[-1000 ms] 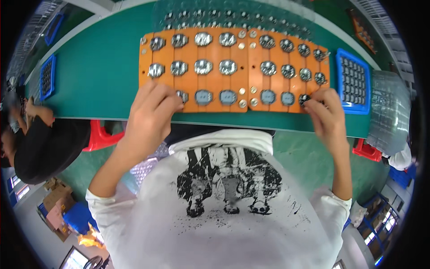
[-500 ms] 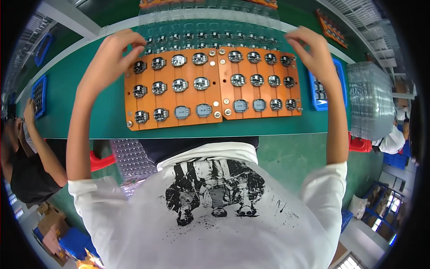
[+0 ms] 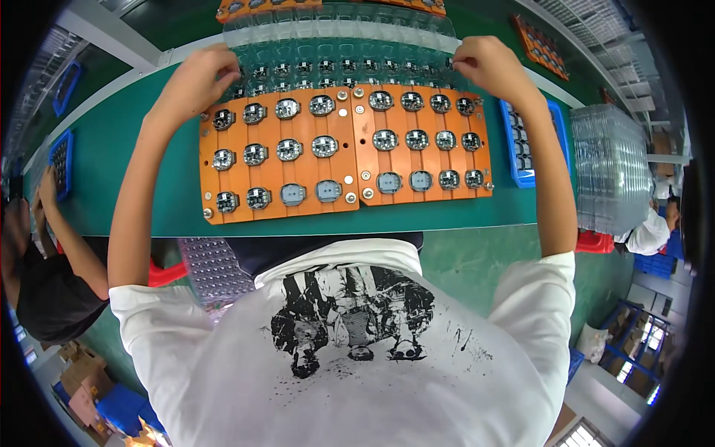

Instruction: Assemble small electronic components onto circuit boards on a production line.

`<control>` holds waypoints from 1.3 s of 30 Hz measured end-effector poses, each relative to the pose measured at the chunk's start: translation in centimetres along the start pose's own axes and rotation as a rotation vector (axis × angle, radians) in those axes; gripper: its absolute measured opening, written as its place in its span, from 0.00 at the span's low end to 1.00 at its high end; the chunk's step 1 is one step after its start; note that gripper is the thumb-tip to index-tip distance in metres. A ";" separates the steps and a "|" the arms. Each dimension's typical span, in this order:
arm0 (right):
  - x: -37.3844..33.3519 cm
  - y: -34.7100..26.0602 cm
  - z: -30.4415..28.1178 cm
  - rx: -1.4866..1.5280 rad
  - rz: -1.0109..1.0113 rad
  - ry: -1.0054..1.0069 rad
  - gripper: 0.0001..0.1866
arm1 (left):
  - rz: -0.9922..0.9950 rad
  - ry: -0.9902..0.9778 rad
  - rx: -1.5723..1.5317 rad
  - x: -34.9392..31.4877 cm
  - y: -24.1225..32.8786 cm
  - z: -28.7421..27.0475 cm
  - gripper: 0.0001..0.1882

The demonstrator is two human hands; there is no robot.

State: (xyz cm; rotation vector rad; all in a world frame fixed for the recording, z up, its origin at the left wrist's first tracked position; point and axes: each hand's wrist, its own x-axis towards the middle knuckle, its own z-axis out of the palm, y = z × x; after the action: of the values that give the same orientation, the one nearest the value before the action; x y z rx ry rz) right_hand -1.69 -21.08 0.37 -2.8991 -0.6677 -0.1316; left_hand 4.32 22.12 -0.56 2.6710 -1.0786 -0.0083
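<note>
Now that left hand (image 3: pixel 201 74) and right hand (image 3: pixel 488 63) reach the clear tray (image 3: pixel 342 51), four grey pieces (image 3: pixel 293 194) remain

Since one second ago, both have left the plates' near row; since the last frame, the right has closed in. Wrists bend inward, thumbs and fingertips drawn close at opposite tray edges. Whether either pinches anything cannot be told. Bodyward of the grips, orange plates (image 3: pixel 290 173) hold round modules (image 3: pixel 288 150) and the grey pieces.
</note>
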 end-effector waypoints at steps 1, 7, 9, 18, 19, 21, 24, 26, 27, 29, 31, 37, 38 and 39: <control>0.0 -0.5 -0.3 0.003 -0.011 0.105 0.04 | -0.009 0.081 -0.032 -0.1 0.7 -0.5 0.05; 0.5 -0.8 2.8 -0.122 -0.153 0.108 0.04 | 0.216 0.261 0.043 1.5 0.8 0.9 0.05; 0.3 -1.4 2.7 -0.133 -0.127 0.065 0.04 | 0.189 0.198 0.013 1.9 0.8 1.4 0.05; 0.1 -1.1 2.0 -0.096 -0.162 0.095 0.03 | 0.198 0.113 0.155 1.6 2.7 1.3 0.05; -0.4 -1.4 1.2 -0.112 -0.146 0.077 0.03 | 0.212 0.119 0.130 1.9 2.2 1.2 0.05; -1.5 -3.3 -1.2 0.063 -0.125 0.166 0.03 | 0.143 0.023 0.146 2.0 1.4 1.5 0.05; -4.9 -7.5 -4.6 0.114 -0.148 0.055 0.03 | 0.138 -0.012 0.162 1.8 1.8 1.3 0.05; -7.5 -10.4 -4.7 0.262 -0.202 0.032 0.04 | 0.166 -0.006 0.145 1.7 1.2 1.9 0.05; -8.5 -12.0 -4.4 0.257 -0.194 0.031 0.06 | 0.197 0.000 0.138 1.8 1.2 2.0 0.04; -9.5 -13.9 -3.4 0.195 -0.220 0.035 0.07 | 0.190 -0.038 0.135 2.1 1.4 1.5 0.04; -9.1 -15.0 -2.5 0.185 -0.217 0.031 0.07 | 0.217 -0.034 0.181 2.2 0.9 1.0 0.04; -7.5 -16.1 -0.1 0.165 -0.256 0.007 0.08 | 0.128 0.124 -0.020 -0.2 4.5 -1.8 0.04; -7.2 -16.3 -0.1 0.156 -0.274 -0.001 0.08 | 0.143 0.146 -0.013 -1.3 5.8 -2.8 0.03; -7.0 -16.3 0.0 0.163 -0.279 -0.003 0.08 | 0.136 0.141 -0.011 -2.3 7.2 -3.2 0.03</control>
State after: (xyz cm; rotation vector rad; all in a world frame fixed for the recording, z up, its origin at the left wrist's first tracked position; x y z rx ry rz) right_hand -15.17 -9.67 1.78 -2.6390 -1.0292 -0.1015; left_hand -1.88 19.49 4.03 2.5389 -1.2076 0.1953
